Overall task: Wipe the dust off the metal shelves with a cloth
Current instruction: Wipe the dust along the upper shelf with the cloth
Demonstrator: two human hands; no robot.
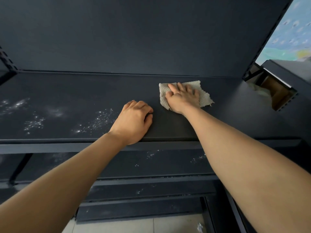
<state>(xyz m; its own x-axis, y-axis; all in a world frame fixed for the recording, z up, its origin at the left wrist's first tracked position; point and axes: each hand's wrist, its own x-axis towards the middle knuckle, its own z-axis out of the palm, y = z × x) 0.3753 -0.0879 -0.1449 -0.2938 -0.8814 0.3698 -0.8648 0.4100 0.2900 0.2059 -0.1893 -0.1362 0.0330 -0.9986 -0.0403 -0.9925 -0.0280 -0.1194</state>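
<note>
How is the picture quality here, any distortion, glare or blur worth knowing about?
Head view: wide-angle lens stretches the forearms and slants the right upright; lighting dim and soft, no hard shadows on the shelf; dust specks glint white at left; right hand and cloth look sharp.

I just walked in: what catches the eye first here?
A pale ribbed cloth stands out against the dark metal shelf, pressed flat under the right hand toward the shelf's right side. White dust speckles dot the left half, next to the left hand, which rests with curled fingers near the front edge.
</note>
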